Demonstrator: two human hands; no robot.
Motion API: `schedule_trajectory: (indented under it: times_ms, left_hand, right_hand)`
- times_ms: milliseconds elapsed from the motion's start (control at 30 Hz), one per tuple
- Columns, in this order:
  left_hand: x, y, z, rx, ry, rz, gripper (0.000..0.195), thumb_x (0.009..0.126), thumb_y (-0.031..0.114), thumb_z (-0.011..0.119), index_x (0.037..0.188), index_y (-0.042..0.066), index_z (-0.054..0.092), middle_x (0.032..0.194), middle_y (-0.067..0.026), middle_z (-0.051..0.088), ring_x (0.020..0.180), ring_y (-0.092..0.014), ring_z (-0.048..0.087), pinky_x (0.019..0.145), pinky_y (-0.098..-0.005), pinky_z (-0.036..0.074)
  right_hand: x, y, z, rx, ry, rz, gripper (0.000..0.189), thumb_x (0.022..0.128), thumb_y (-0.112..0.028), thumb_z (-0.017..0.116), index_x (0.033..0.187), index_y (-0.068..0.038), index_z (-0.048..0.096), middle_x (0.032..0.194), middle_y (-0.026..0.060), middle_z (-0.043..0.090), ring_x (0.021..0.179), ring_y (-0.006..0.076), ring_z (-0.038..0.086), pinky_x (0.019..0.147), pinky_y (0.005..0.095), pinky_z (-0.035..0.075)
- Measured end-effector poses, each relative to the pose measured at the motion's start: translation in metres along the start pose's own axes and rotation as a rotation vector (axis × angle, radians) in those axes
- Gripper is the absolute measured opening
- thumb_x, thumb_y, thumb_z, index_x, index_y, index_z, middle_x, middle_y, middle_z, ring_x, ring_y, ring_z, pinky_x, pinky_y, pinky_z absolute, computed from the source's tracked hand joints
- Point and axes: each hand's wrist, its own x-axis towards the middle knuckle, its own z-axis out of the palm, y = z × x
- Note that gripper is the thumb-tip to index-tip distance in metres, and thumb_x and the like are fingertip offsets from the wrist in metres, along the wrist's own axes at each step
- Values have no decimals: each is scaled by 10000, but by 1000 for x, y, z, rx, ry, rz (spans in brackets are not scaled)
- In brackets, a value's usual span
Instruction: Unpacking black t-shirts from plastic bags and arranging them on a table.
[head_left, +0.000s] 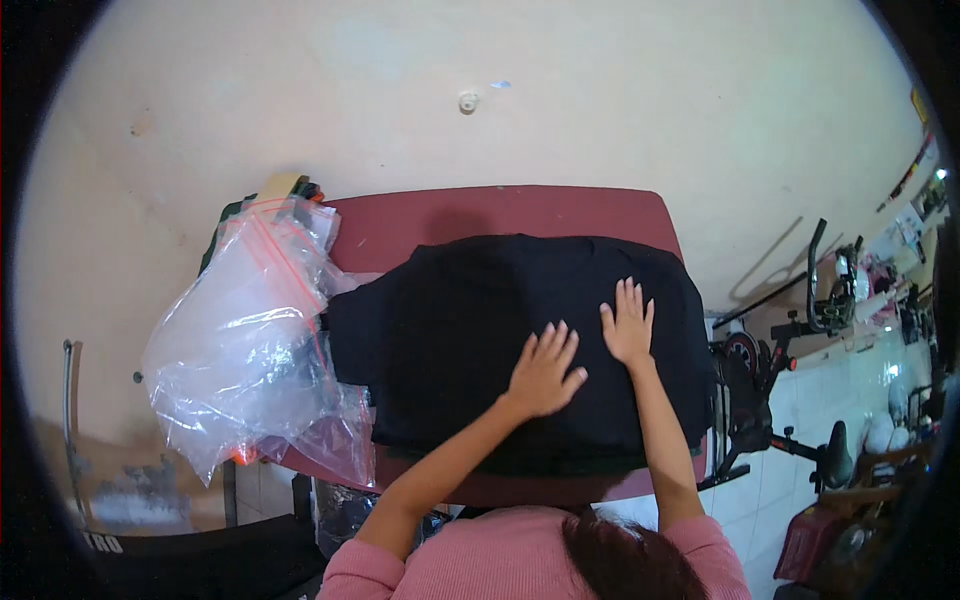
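Note:
A black short-sleeved shirt (465, 322) lies spread over the dark red table (510, 214), one sleeve (354, 334) pointing left. My left hand (546, 375) rests palm down near the middle of the cloth, fingers apart. Further right and a little farther from me, my right hand (628, 326) is also flat on the shirt, thumb away from the other fingers. Neither hand grips anything. Dark green cloth (517, 461) peeks out under the shirt's near edge.
Clear plastic zip bags (232, 360) with red seals are heaped over the table's left end, beside a tape roll (279, 186). A wall stands behind. An exercise bike (780, 420) is right of the table; a black padded item (202, 559) sits lower left.

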Motion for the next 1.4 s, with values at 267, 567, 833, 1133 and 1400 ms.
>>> schedule_trajectory:
  times_ms: [267,567,833,1133,1400]
  left_hand:
    - [65,-56,4,248,166,-69,586,781,424,470,1295,177,335,1367,-138,233,1250,-339,215,974,-550,162]
    - [95,-116,-14,242,145,-452,620,856,505,278,1357,156,171,1416,-98,100,1301,-301,70,1038,-462,41]
    - [83,-93,-7,228,148,-620,630,850,493,295,1354,133,177,1417,-100,95,1298,-334,24,1014,-519,19]
    - [31,6,-9,189,-209,-447,597,825,534,333,1343,260,218,1419,-104,81,1281,-403,-21,953,-622,-9]
    - [-62,-69,-43,396,84,-831,678,803,592,320,1349,205,212,1410,-83,145,1290,-346,85,1000,-549,43]
  right_hand:
    - [-126,-19,-59,159,-112,-71,481,877,-356,325,1291,-113,334,1352,141,275,1263,300,221,1019,486,85]
    - [-182,-42,-86,184,-251,33,473,856,-379,396,1303,-239,329,1377,219,140,1242,476,93,955,609,7]
    - [-66,-53,-39,103,-186,-33,535,819,-500,371,1303,-278,312,1390,214,75,1242,493,5,930,643,-21]
    - [41,8,3,4,14,-132,634,817,-558,294,1342,-209,232,1409,62,155,1303,282,81,1015,518,-1]
    - [47,51,-10,-203,105,-256,553,850,-478,297,1313,-176,300,1370,29,266,1275,265,197,994,566,31]
